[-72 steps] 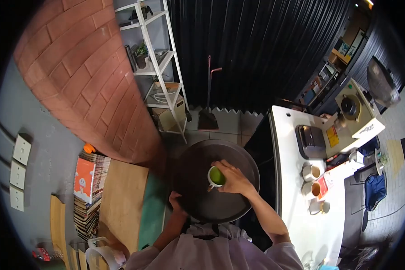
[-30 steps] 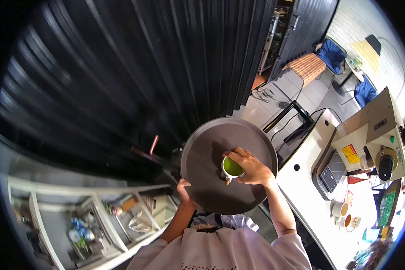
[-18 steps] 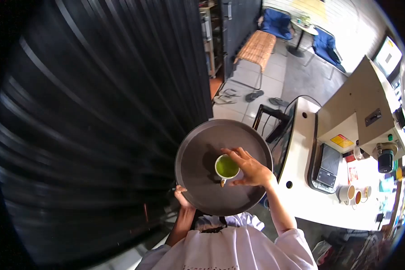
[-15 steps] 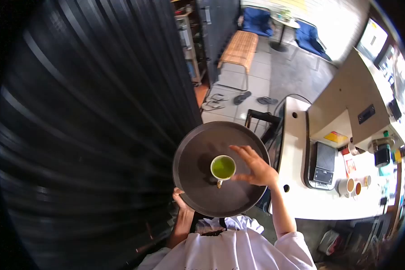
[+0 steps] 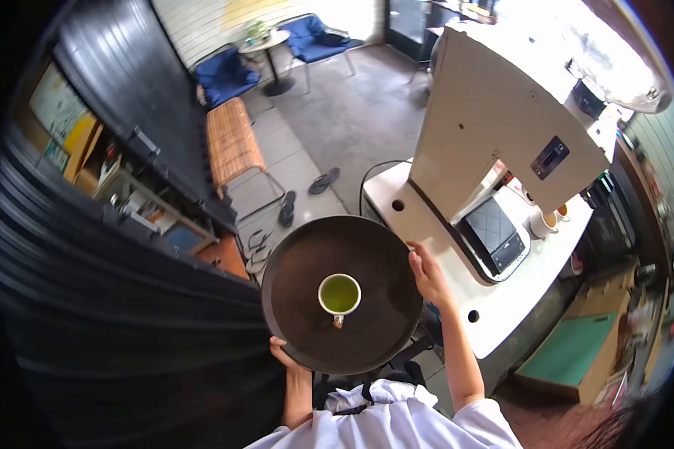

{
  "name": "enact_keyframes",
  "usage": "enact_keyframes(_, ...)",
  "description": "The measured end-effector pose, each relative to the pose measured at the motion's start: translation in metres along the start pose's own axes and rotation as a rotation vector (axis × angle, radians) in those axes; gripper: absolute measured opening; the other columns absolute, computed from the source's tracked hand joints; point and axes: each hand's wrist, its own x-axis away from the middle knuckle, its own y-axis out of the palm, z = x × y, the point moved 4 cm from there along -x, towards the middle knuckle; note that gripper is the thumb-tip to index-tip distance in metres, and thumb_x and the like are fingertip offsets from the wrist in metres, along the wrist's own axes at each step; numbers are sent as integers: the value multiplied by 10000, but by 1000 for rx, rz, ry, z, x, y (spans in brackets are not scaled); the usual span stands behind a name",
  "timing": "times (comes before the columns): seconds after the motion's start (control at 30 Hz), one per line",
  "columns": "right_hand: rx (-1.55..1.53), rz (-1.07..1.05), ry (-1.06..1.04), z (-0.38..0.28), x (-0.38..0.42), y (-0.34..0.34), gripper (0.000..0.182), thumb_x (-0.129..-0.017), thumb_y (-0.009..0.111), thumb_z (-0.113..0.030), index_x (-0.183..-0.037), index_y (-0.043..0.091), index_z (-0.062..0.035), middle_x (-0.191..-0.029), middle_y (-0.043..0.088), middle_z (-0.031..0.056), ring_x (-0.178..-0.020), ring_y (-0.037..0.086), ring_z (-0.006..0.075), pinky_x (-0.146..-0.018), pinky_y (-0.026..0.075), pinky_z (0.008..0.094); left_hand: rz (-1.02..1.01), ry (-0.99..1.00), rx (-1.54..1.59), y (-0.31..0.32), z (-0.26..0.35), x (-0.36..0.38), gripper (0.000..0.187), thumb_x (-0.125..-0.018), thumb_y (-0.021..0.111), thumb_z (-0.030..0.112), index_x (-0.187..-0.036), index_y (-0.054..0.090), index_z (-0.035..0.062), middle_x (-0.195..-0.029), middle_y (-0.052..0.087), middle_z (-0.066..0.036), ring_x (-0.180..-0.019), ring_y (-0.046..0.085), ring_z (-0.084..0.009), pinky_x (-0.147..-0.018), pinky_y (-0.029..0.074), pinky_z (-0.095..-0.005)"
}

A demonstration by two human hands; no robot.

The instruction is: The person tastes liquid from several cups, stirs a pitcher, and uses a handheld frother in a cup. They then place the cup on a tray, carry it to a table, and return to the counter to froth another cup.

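Note:
A round dark brown serving tray (image 5: 382, 329) is held level in front of my body. On it, near the middle, stands an upright white cup (image 5: 338, 318) of green liquid, its handle toward me. My left hand (image 5: 286, 353) grips the tray's lower left rim, thumb on top and the other fingers hidden underneath. At the right rim, my right hand (image 5: 428, 277) is closed round the edge, its fingers partly out of sight below. Neither hand touches the cup.
Right of the tray is a white counter (image 5: 457, 322) with a black scale (image 5: 494, 236), a tall beige machine (image 5: 494, 112) and cups (image 5: 544, 222). A dark corrugated wall (image 5: 127, 322) runs along the left. Ahead are a wicker bench (image 5: 232, 142), sandals (image 5: 323, 181) on the floor and blue chairs (image 5: 227, 75).
My right hand has moved from beside the cup to the tray's right rim and gripped it. The view has turned right, bringing more of the counter and room into sight.

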Motion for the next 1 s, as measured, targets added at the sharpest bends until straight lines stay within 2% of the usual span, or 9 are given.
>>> enact_keyframes(0.13,-1,125,68,17,-15,23,461,-1045,417,-363,-1354,462,-23,-1234,587,220,-1112,564,312,-992,404,391,-3,-141,-81,3,21,-64,607,-693,525,337,-1209,587,23,-1204,630,-175,-1018,623,-373,-892,536,-443)
enact_keyframes(0.27,-118,263,170,31,-32,36,374,-1046,462,-316,-1242,563,-14,-1058,588,63,-1060,497,153,-961,377,281,-221,-379,136,-29,38,-120,518,-743,578,343,-1152,608,26,-1116,664,-119,-960,637,-326,-904,528,-443)
enact_keyframes(0.4,-243,394,187,44,-61,40,253,-1042,476,-242,-1058,593,-18,-914,533,4,-931,465,117,-864,385,244,-329,-213,187,-22,47,-176,470,-732,571,338,-1114,614,67,-1118,658,-94,-964,629,-309,-907,519,-428)
enact_keyframes(0.47,-174,376,255,50,-77,44,244,-1042,472,-236,-999,586,-24,-839,487,-12,-855,457,114,-824,381,233,-33,-318,-241,49,46,-180,380,-841,568,481,-900,643,113,-1013,665,-61,-895,644,-240,-798,560,-418)
enact_keyframes(0.63,-252,486,150,22,-119,63,281,-1042,443,-208,-1087,609,15,-915,619,29,-889,539,115,-831,423,248,-40,-214,-281,58,62,-259,401,-849,555,496,-919,631,108,-1003,662,-72,-900,637,-248,-801,555,-410)
enact_keyframes(0.73,-68,561,160,33,-135,73,309,-1045,396,-191,-1137,599,22,-964,649,86,-905,567,152,-833,441,289,-93,-464,-314,85,62,-282,372,-868,547,486,-877,607,118,-983,657,-78,-886,627,-244,-801,546,-394)
enact_keyframes(0.8,-238,579,117,4,-155,78,302,-1043,388,-159,-1133,594,43,-953,645,90,-910,567,156,-832,446,292,-296,-220,-447,99,75,-315,345,-899,529,478,-831,576,143,-963,655,-81,-879,621,-237,-794,538,-381)
enact_keyframes(0.83,-334,583,121,6,-163,83,304,-1042,402,-152,-1141,580,74,-951,649,97,-928,572,160,-838,451,292,-124,-236,-513,104,76,-328,353,-924,500,493,-817,552,161,-959,648,-75,-892,619,-224,-790,537,-369)
enact_keyframes(1.0,-314,664,217,17,-198,97,316,-1046,408,-166,-1154,575,79,-941,641,91,-900,559,145,-824,453,289,-170,-351,-510,125,79,-384,371,-910,498,540,-825,557,183,-973,639,-71,-901,620,-211,-771,538,-356)
